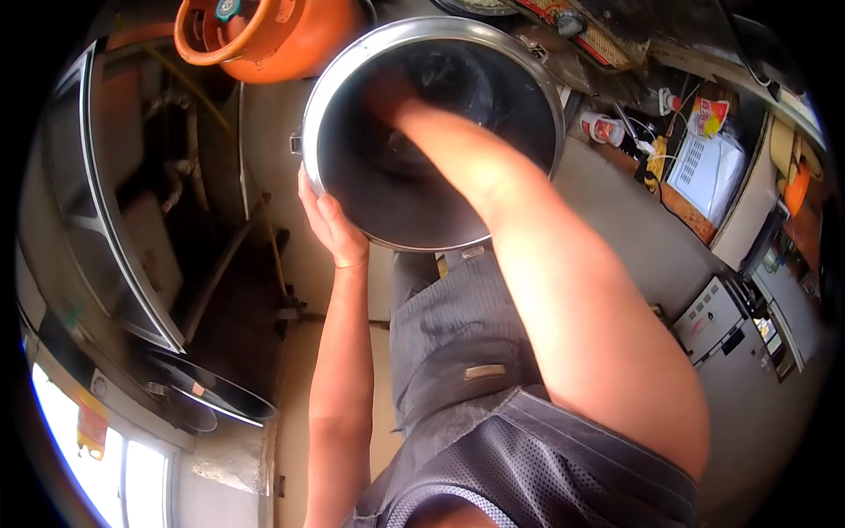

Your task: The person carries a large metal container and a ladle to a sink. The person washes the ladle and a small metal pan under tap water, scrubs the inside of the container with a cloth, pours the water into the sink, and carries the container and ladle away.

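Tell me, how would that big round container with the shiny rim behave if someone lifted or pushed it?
The container is probably stiff: its shiny rim looks metallic and evenly round, even beside the left hand. That smooth rim could be slippery, especially if wet. Its round shape suggests it might roll if laid on its side.

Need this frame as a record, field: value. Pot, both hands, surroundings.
vessel: pot, shiny rim, dark inside, mouth facing the camera
left hand: against the pot's outer side, fingers extended
right hand: inside the pot, blurred; grip unclear
upper left: orange gas cylinder
upper right: red-and-white cup
lower left: bright window
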A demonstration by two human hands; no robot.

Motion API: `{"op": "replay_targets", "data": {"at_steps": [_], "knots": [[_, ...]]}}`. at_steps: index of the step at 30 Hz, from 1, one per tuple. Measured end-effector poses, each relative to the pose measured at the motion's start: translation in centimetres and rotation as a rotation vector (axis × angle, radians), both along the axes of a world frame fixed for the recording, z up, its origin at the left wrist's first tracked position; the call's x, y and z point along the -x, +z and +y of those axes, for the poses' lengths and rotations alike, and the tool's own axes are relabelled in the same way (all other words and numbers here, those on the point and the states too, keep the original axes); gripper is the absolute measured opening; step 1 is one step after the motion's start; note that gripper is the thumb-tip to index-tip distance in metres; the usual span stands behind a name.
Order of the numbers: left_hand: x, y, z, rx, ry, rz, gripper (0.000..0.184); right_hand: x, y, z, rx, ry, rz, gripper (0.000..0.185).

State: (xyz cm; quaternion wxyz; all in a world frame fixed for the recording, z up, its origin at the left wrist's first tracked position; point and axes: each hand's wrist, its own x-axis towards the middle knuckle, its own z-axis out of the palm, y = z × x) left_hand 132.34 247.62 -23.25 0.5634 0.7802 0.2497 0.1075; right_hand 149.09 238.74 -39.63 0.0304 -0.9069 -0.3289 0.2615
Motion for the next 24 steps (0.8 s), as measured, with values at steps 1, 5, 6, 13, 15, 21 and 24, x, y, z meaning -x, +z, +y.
{"op": "replay_targets", "data": {"at_steps": [1, 5, 6, 13, 15, 21, 24], "knots": [[0.0, -0.2, 0.0, 0.003, -0.011, 0.003, 0.073, -1.5, 0.7, -1.5, 0.010, 0.008, -0.099, 0.027], [-0.2, -0.2, -0.2, 0.047, -0.029, -0.032, 0.073, -4.7, 1.5, -6.9, 0.236, -0.256, 0.046, 0.027], [0.0, -0.4, -0.2, 0.034, -0.021, -0.031, 0.074, -3.8, 2.0, -8.5, 0.240, -0.266, 0.048, 0.027], [-0.1, -0.3, 0.0, 0.057, -0.020, -0.039, 0.080, 7.7, 12.0, -11.0, 0.207, 0.266, 0.636, 0.025], [-0.3, -0.5, 0.2, 0.068, -0.036, -0.070, 0.082, 10.4, 14.4, -8.1, -0.184, -0.003, 0.752, 0.022], [-0.2, -1.1, 0.6, -0.078, -0.091, -0.074, 0.085, 3.0, 19.2, 0.2, -0.962, -1.011, 0.279, 0.013], [-0.1, -0.8, 0.6, -0.075, -0.104, -0.040, 0.080, -0.3, 15.6, -4.8, -1.272, -1.360, -0.008, 0.015]]}}
